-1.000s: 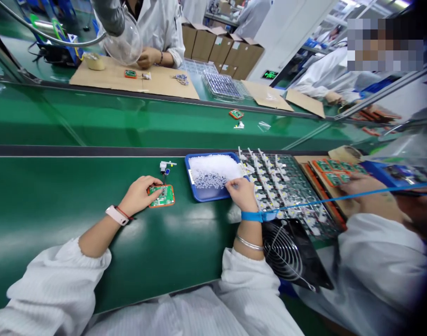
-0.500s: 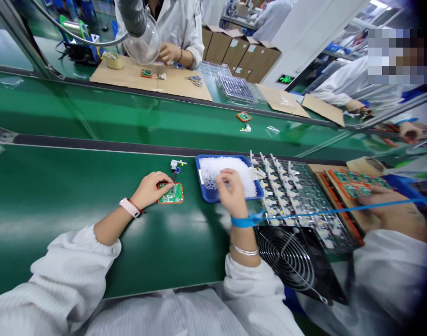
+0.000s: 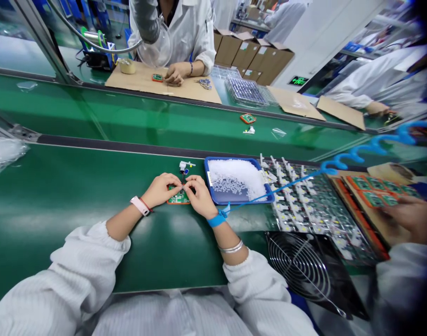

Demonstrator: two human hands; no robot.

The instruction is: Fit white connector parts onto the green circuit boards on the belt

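Observation:
A green circuit board (image 3: 178, 199) with an orange edge lies on the green bench, partly covered by fingers. My left hand (image 3: 161, 190) is closed in a pinch at its upper side. My right hand (image 3: 200, 199) pinches at the same spot, its fingertips meeting the left ones; what the two hold is too small to make out. Just beyond the fingers sits a small white plastic part (image 3: 183, 166) with a blue piece (image 3: 186, 171) and thin dark leads running toward the board. To the right stands a blue tray (image 3: 208, 179) of tiny white plastic pieces (image 3: 234, 170).
Rows of white-topped assemblies (image 3: 287, 200) lie right of the tray. A black fan with a wire guard (image 3: 301, 263) is at the front edge. A blue coiled cord (image 3: 353, 154) runs from my right wristband. A co-worker's hand (image 3: 411, 214) touches boards (image 3: 374, 186) at far right.
My right hand has moved left from over the tray to the board, meeting my left hand. The co-worker across the bench has shifted a hand beside a board.

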